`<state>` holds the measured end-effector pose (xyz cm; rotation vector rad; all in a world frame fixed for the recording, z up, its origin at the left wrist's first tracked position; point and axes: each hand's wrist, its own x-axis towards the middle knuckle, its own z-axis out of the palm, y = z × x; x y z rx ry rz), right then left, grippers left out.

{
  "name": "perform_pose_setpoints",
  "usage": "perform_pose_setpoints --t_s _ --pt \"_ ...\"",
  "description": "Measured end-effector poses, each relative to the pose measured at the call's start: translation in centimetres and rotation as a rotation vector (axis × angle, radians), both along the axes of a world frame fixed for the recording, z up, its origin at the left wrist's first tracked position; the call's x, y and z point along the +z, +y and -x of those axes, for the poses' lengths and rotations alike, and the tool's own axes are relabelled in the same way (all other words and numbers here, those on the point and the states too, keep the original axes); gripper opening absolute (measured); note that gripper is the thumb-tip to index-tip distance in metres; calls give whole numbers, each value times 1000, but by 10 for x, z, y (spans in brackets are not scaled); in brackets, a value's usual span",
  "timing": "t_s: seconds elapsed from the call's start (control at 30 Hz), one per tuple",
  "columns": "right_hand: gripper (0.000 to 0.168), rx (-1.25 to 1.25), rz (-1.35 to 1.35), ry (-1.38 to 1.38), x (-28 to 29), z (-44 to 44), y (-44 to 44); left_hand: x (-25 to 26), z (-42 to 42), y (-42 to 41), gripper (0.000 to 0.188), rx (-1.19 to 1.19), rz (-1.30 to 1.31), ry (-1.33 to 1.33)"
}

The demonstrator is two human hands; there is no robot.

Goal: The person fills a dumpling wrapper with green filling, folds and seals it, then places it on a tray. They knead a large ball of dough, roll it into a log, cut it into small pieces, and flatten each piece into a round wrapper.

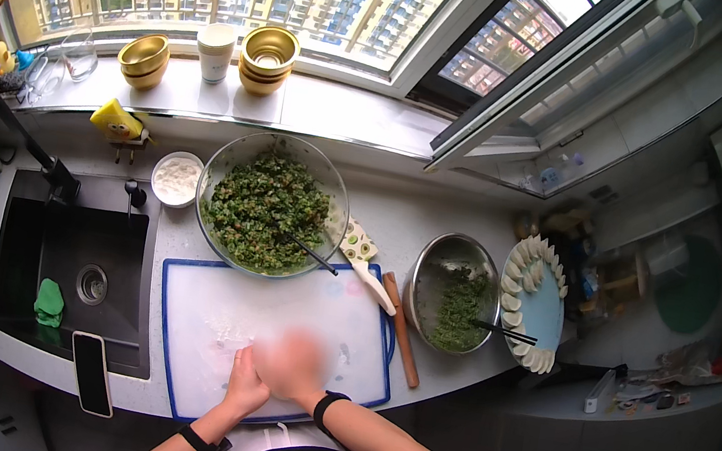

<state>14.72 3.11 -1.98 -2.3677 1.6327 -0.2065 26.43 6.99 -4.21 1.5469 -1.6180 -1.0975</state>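
Over the lower part of a white cutting board with a blue rim (pixel 165 315), my left hand (pixel 247 381) and my right hand (pixel 293 363) are close together. The right hand and the fingertips of the left are blurred, so whether anything is between them cannot be told. Behind the board is a large glass bowl of chopped green filling (pixel 268 211) with a dark utensil in it. Right of the board lie a cleaver-like knife with a white handle (pixel 374 287) and a wooden rolling pin (pixel 402 335). A metal bowl (pixel 419 291) holds more green filling and dark chopsticks (pixel 507 331).
A light-blue plate of dumplings (pixel 540 310) stands at the right. A small bowl of flour-like white powder (pixel 176 178) sits left of the glass bowl. The sink (pixel 39 245) with a green cloth is at the left, a phone (pixel 92 373) at its front edge. Golden bowls (pixel 268 62) line the sill.
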Motion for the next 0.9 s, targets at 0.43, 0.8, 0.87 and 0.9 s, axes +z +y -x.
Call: perform_pose_setpoints --t_s 0.43,0.8,0.87,0.9 --pt "20 -22 107 92 -53 9 -32 -6 10 -4 50 299 -243 233" --pt "19 -351 -129 -285 -22 -3 10 4 6 11 32 113 392 -9" --pt "19 -247 78 -140 -23 -3 21 4 7 15 42 180 298 -14" --pt "21 -245 256 -191 -28 -6 17 9 9 16 39 231 223 -21"
